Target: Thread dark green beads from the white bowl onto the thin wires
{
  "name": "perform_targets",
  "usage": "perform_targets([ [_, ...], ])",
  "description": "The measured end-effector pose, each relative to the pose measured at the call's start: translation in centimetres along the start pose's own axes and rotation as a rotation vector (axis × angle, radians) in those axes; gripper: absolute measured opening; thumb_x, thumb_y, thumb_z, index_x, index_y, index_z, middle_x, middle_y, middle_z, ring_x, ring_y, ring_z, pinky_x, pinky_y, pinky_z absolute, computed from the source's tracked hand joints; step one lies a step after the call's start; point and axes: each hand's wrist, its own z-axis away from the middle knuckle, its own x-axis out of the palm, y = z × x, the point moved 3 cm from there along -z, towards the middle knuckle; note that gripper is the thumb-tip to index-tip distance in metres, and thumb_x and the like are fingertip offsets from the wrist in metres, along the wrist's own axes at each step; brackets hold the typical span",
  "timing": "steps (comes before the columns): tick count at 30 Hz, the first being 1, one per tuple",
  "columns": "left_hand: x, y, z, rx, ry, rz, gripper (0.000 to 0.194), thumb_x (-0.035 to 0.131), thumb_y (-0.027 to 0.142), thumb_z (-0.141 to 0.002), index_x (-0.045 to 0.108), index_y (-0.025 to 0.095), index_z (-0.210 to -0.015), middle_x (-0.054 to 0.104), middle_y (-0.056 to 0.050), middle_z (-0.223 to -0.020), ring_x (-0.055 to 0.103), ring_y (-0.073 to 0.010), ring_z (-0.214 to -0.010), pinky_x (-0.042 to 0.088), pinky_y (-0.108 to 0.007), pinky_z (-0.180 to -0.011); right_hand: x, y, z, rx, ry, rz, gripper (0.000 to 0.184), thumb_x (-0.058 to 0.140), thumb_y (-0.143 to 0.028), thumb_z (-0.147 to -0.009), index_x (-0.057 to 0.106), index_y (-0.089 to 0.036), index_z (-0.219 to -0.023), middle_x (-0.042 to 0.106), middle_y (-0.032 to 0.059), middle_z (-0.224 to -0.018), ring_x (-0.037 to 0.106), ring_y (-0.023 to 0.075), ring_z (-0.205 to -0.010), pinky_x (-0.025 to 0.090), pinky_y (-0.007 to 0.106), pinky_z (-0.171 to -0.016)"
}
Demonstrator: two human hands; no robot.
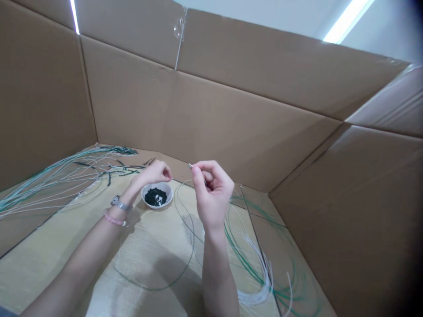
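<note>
My right hand [213, 189] is raised near the middle, thumb and forefinger pinching a thin wire. The wire's pale tip [190, 165] sticks out to the left of the fingertips. Just to the left, my left hand [156, 171] hangs over the back edge of a small white bowl [143, 197]. Its fingers are closed together, and what they hold, if anything, is too small to make out. Small black pieces [155, 196], with a few white ones among them, lie in the bowl. A long thin strand [178, 279] loops across the table below my hands.
Green and white wires [66, 169] spread over the left side, some with dark sleeves. A pliers-like tool [150, 161] lies behind my left hand. Another wire bundle [261, 286] curls at the right. Tall cardboard walls [231, 114] enclose the wooden table [145, 246].
</note>
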Motion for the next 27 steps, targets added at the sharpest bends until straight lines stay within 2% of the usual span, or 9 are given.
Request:
perform_targets([
  [3,-1.7,3.0,1.2,0.079,0.159,0.249,0.029,0.064,0.039,-0.077,0.064,0.011,-0.081,0.069,-0.007,-0.080,0.065,-0.0176,-0.077,0.052,-0.030,-0.074,-0.1,-0.7,0.4,-0.086,0.079,0.040,0.009,0.055,-0.023,-0.087,0.057,-0.019,-0.078,0.043,-0.0078,-0.055,0.035,0.0033,-0.045,0.030,0.015,-0.041],
  [6,-2.2,6.5,3.4,0.171,0.269,0.469,0.028,0.062,0.043,-0.074,0.062,0.016,-0.082,0.070,-0.005,-0.082,0.064,-0.0142,-0.075,0.052,-0.025,-0.069,-0.5,-1.7,0.9,-0.200,0.151,0.090,0.006,0.054,-0.016,-0.086,0.057,-0.020,-0.083,0.055,-0.0036,-0.070,0.049,0.0053,-0.056,0.042,0.018,-0.050],
  [7,-2.2,7.6,4.2,0.200,0.288,0.570,0.025,0.064,0.041,-0.072,0.062,0.017,-0.078,0.070,-0.003,-0.079,0.064,-0.0124,-0.072,0.052,-0.023,-0.066,-0.6,-2.0,1.1,-0.233,0.161,0.100,0.007,0.054,-0.015,-0.086,0.057,-0.021,-0.084,0.057,-0.0021,-0.075,0.053,0.0068,-0.062,0.046,0.019,-0.054],
  [9,-2.0,9.3,5.7,0.250,0.305,0.927,0.015,0.073,0.029,-0.063,0.064,0.019,-0.068,0.067,0.001,-0.067,0.061,-0.0093,-0.061,0.049,-0.019,-0.057,-0.9,-2.8,1.5,-0.277,0.165,0.118,0.009,0.054,-0.013,-0.085,0.058,-0.021,-0.086,0.059,0.0010,-0.085,0.059,0.0109,-0.076,0.053,0.024,-0.061],
  [11,-1.7,10.6,6.8,0.267,0.290,1.137,0.014,0.078,0.022,-0.058,0.067,0.022,-0.067,0.065,0.003,-0.062,0.059,-0.0080,-0.056,0.048,-0.017,-0.052,-1.1,-3.4,1.9,-0.308,0.164,0.134,0.012,0.054,-0.010,-0.083,0.058,-0.021,-0.088,0.062,0.0035,-0.094,0.062,0.0153,-0.089,0.057,0.030,-0.068],
  [16,-1.2,11.8,7.9,0.291,0.285,1.240,0.015,0.084,0.031,-0.058,0.071,0.026,-0.066,0.068,0.003,-0.061,0.060,-0.0073,-0.053,0.051,-0.015,-0.051,-1.1,-4.8,2.8,-0.376,0.162,0.125,0.019,0.055,-0.003,-0.080,0.059,-0.019,-0.088,0.067,0.0029,-0.096,0.066,0.0155,-0.089,0.059,0.032,-0.073],
  [22,-0.9,12.4,8.0,0.323,0.249,1.256,0.022,0.086,0.034,-0.054,0.068,0.023,-0.060,0.065,0.004,-0.056,0.056,-0.0062,-0.046,0.050,-0.015,-0.046,-1.0,-5.4,2.9,-0.409,0.156,0.179,0.022,0.058,0.000,-0.077,0.060,-0.019,-0.087,0.069,0.0032,-0.097,0.067,0.0129,-0.087,0.060,0.026,-0.070],
  [27,-1.0,12.7,8.2,0.370,0.210,1.289,0.016,0.085,0.027,-0.057,0.070,0.023,-0.062,0.066,0.004,-0.059,0.058,-0.0053,-0.049,0.049,-0.013,-0.047,-1.1,-5.7,3.0,-0.430,0.142,0.224,0.019,0.060,0.001,-0.076,0.061,-0.016,-0.086,0.069,0.0038,-0.095,0.067,0.0111,-0.086,0.058,0.023,-0.075],
])
